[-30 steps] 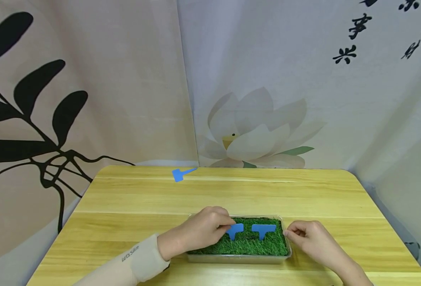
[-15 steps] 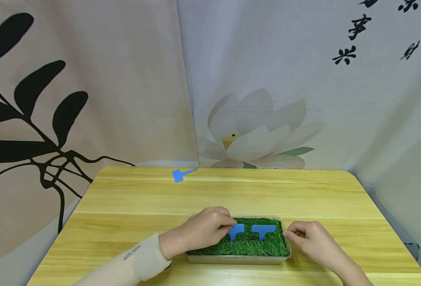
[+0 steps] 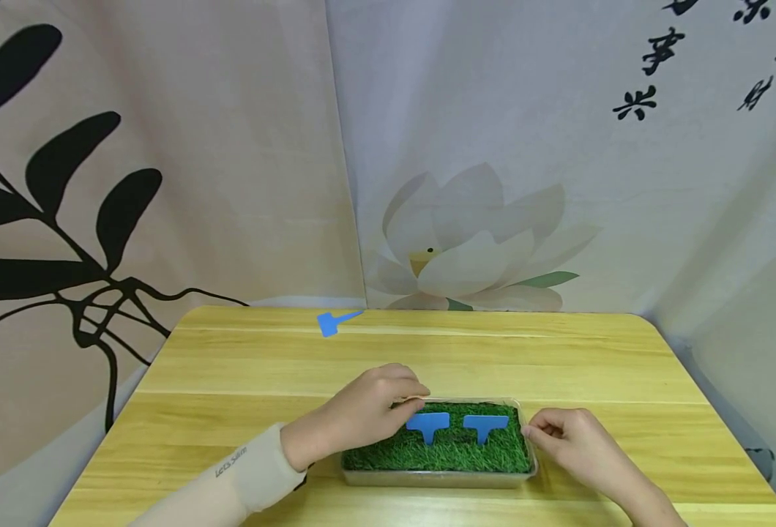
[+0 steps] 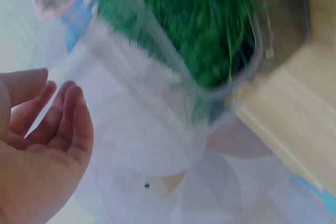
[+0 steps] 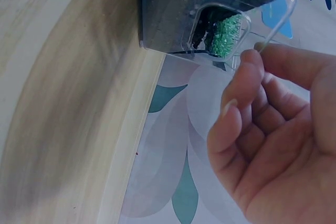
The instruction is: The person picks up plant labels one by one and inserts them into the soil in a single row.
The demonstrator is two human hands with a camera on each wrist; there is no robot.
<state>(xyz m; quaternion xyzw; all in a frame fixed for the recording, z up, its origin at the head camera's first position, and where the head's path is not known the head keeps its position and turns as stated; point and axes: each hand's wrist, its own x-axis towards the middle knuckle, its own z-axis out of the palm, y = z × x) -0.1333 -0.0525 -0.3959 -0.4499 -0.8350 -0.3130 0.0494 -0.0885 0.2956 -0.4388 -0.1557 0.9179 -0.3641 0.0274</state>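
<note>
A clear plastic box (image 3: 437, 480) holding green grass turf (image 3: 457, 460) sits near the front of the table. Two blue T-shaped plant labels stand upright in the turf, a left label (image 3: 429, 421) and a right label (image 3: 485, 422). My left hand (image 3: 364, 410) hovers over the box's back left part, just behind the left label. In the left wrist view its loosely bent fingers (image 4: 73, 124) hold nothing, apart from the blurred blue label (image 4: 79, 17). My right hand (image 3: 579, 443) pinches the box's right rim between thumb and forefinger, as the right wrist view confirms.
Another blue T-shaped label (image 3: 327, 323) lies flat at the table's back edge, left of centre. The wooden table (image 3: 230, 373) spreads around the box. A printed curtain (image 3: 230, 146) hangs behind it.
My left hand has let go of the left label and drawn up and left, so more of that label shows. The right hand keeps its hold on the rim.
</note>
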